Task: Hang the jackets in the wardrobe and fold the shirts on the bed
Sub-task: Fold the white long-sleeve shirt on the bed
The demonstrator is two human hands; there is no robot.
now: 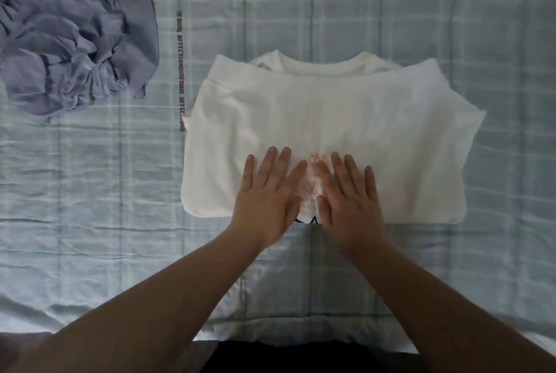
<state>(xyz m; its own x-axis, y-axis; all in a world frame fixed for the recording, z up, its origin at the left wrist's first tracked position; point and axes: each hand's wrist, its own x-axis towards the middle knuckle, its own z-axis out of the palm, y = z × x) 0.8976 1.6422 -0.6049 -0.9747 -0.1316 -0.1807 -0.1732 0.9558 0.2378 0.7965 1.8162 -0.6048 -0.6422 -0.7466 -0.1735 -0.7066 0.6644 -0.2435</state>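
Observation:
A white shirt (346, 120) lies folded into a wide rectangle on the bed, its round collar at the far edge. A faint orange print shows through near its front edge. My left hand (266, 195) and my right hand (349, 196) lie side by side, flat on the near middle of the shirt, fingers straight and pointing away from me, pressing the cloth. A crumpled lilac shirt (72, 39) sits in a heap at the far left of the bed, well apart from both hands.
The bed is covered by a pale blue checked sheet (90, 192) with light wrinkles. A printed text strip (180, 72) runs along the sheet just left of the white shirt. The bed's near edge (511, 339) lies close to my body.

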